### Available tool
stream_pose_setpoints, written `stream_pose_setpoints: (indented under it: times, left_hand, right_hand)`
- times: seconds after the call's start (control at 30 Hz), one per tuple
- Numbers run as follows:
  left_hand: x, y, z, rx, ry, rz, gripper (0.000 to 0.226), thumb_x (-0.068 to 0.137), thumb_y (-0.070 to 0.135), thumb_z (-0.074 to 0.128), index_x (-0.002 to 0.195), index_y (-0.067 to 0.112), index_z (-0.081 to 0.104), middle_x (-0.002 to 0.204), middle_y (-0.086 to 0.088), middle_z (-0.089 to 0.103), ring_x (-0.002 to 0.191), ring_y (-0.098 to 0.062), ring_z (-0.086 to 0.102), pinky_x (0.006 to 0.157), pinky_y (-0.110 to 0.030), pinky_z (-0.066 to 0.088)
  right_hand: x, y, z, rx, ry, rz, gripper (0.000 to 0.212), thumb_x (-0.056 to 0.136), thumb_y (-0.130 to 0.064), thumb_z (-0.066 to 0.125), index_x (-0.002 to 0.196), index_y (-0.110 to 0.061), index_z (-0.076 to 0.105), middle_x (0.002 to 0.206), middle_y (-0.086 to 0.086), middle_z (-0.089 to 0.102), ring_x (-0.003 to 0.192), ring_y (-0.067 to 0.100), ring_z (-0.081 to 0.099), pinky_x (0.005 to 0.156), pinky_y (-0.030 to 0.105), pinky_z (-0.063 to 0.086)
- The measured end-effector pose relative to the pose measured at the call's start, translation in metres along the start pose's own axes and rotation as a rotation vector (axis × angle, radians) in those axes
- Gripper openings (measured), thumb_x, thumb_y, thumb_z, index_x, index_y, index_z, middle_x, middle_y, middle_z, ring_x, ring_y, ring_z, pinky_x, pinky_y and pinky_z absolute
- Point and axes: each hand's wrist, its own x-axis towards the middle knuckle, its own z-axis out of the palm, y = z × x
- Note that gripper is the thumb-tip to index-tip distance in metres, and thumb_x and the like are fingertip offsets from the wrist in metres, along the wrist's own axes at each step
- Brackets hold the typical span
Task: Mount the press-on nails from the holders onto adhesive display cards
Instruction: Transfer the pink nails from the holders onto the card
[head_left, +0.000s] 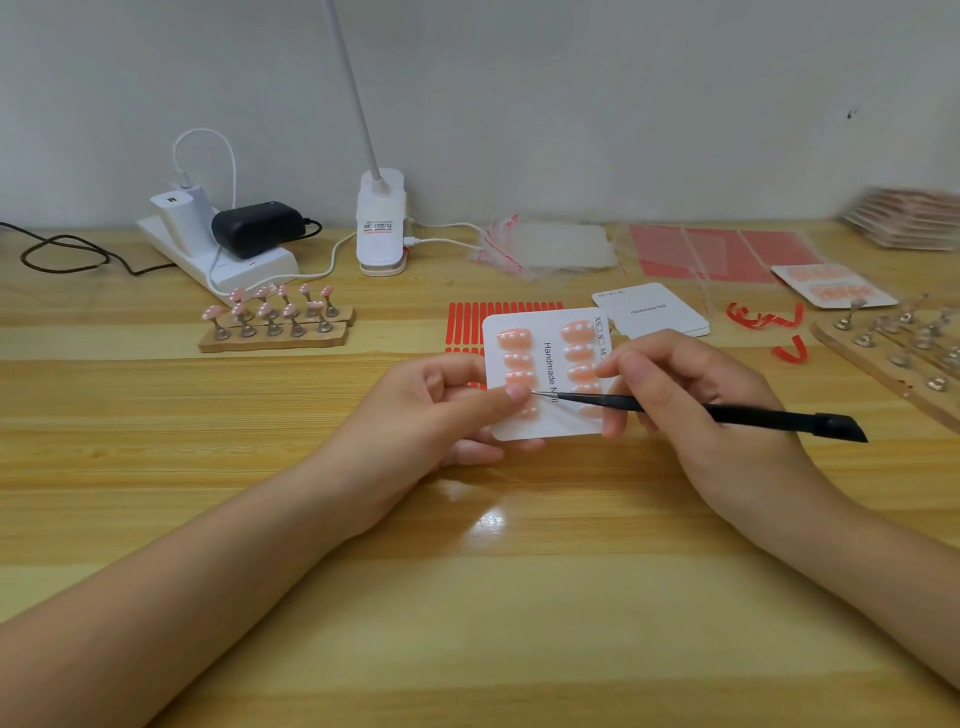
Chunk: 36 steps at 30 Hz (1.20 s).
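Centrally, left hand (441, 405) gripping a white display card (550, 410) above the desk, thumb pressed on the card's left column of nails. Right hand (670, 395) pinching black tweezers (727, 413) like a pen, fine tip lying beside the left thumb tip on the card face. Card printed "Handmade Nail" down the middle, with two columns of pink press-on nails (511, 340) with white dots; lower nails partly covered by thumb and fingers, so count uncertain.

Beneath, glossy striped wooden desk (467, 597) with a lamp glare spot; behind the card, a sheet of red adhesive strips (467, 319), mostly hidden. Blank white card (657, 312) just beyond. To the left, wooden nail holder (275, 332) with pink nails on metal stands. To the right, bare metal stands on another holder (893, 358), blurred and cut by the frame edge; curled red backing scraps (763, 317); a finished card (831, 286); red sheets (722, 254); clear bags (545, 249); a stack of cards (914, 218), indistinct. At the back, white clip lamp (382, 228), power strip (228, 260) with chargers, plain pale wall (571, 104).
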Motion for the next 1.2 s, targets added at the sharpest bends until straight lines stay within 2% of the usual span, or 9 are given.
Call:
stream_pose_setpoints:
  times: [0.17,0.23,0.43,0.57,0.67,0.8,0.87,1.1,1.2]
  left_hand:
    - [-0.0008,0.0006,0.0005,0.026,0.004,-0.01,0.035,0.067,0.028,0.068,0.098,0.011,0.067,0.094,-0.004,0.074,0.079,-0.016,0.072,0.056,-0.012,0.052]
    - [-0.001,0.0008,0.0,0.024,0.005,-0.011,0.033,0.068,0.026,0.067,0.098,0.012,0.068,0.093,-0.004,0.074,0.077,-0.015,0.072,0.057,-0.012,0.053]
    - [-0.0004,-0.0001,-0.0007,0.04,0.012,0.013,0.018,0.074,0.013,0.067,0.092,0.011,0.069,0.089,-0.007,0.074,0.071,-0.017,0.071,0.053,-0.015,0.053]
    - [-0.0006,-0.0004,0.0004,0.04,0.023,0.029,0.025,0.068,0.018,0.068,0.092,0.012,0.069,0.086,-0.006,0.074,0.07,-0.017,0.071,0.052,-0.015,0.053]
    - [-0.0006,-0.0006,0.0014,0.05,0.021,0.036,0.026,0.067,0.02,0.068,0.092,0.013,0.068,0.087,-0.005,0.074,0.072,-0.017,0.072,0.051,-0.014,0.052]
    - [-0.0003,-0.0021,0.0023,0.091,0.007,0.053,0.024,0.072,0.023,0.067,0.094,0.016,0.068,0.088,-0.002,0.074,0.076,-0.015,0.072,0.051,-0.013,0.05]
    - [-0.0003,-0.0024,0.0017,0.079,-0.014,0.054,0.029,0.069,0.028,0.066,0.095,0.017,0.068,0.091,-0.001,0.074,0.077,-0.016,0.072,0.052,-0.013,0.051]
    - [0.0001,-0.0011,-0.0059,0.013,-0.14,0.027,0.024,0.072,0.021,0.063,0.092,0.026,0.075,0.1,-0.001,0.073,0.086,-0.017,0.071,0.058,-0.014,0.054]
    - [0.001,-0.0017,-0.0064,0.002,-0.124,0.021,0.023,0.073,0.018,0.063,0.093,0.018,0.074,0.1,-0.002,0.073,0.085,-0.018,0.071,0.057,-0.015,0.054]
  right_hand:
    - [-0.0023,-0.0015,-0.0023,0.047,0.082,0.004,0.021,0.088,-0.027,0.049,0.073,-0.027,0.063,0.056,0.002,0.06,0.056,0.004,0.047,0.06,0.011,0.039]
    - [-0.0032,-0.0035,-0.0029,0.1,0.16,0.005,0.023,0.087,-0.036,0.048,0.072,-0.03,0.065,0.056,0.003,0.061,0.055,0.009,0.045,0.056,0.015,0.04]
    - [-0.0005,-0.005,-0.005,0.142,0.455,0.016,0.046,0.095,-0.052,0.027,0.073,-0.033,0.063,0.066,0.0,0.071,0.04,0.015,0.052,0.042,0.018,0.037]
    - [0.002,-0.0034,-0.0039,0.094,0.344,0.168,0.038,0.086,-0.052,0.044,0.06,-0.028,0.055,0.06,0.001,0.069,0.04,0.011,0.053,0.04,0.015,0.04]
    - [0.0016,-0.003,-0.0015,0.057,0.19,0.176,0.023,0.068,-0.041,0.063,0.068,-0.022,0.049,0.059,-0.003,0.063,0.045,0.006,0.054,0.043,0.017,0.044]
    - [0.0022,-0.0003,-0.0033,0.058,0.104,0.102,0.019,0.077,-0.01,0.065,0.074,-0.013,0.047,0.058,-0.004,0.052,0.05,0.005,0.054,0.048,0.018,0.048]
    - [0.0029,0.0004,-0.0038,0.078,0.119,0.11,0.02,0.078,-0.004,0.065,0.074,-0.013,0.047,0.06,-0.001,0.053,0.05,0.005,0.055,0.049,0.018,0.05]
    - [0.0031,0.0014,-0.004,0.11,0.162,0.116,0.016,0.075,-0.018,0.064,0.075,-0.016,0.048,0.06,-0.003,0.055,0.053,0.009,0.055,0.052,0.022,0.052]
    - [0.0047,0.001,-0.004,0.116,0.26,0.104,0.017,0.076,-0.033,0.057,0.076,-0.018,0.049,0.055,-0.003,0.059,0.048,0.004,0.051,0.05,0.016,0.046]
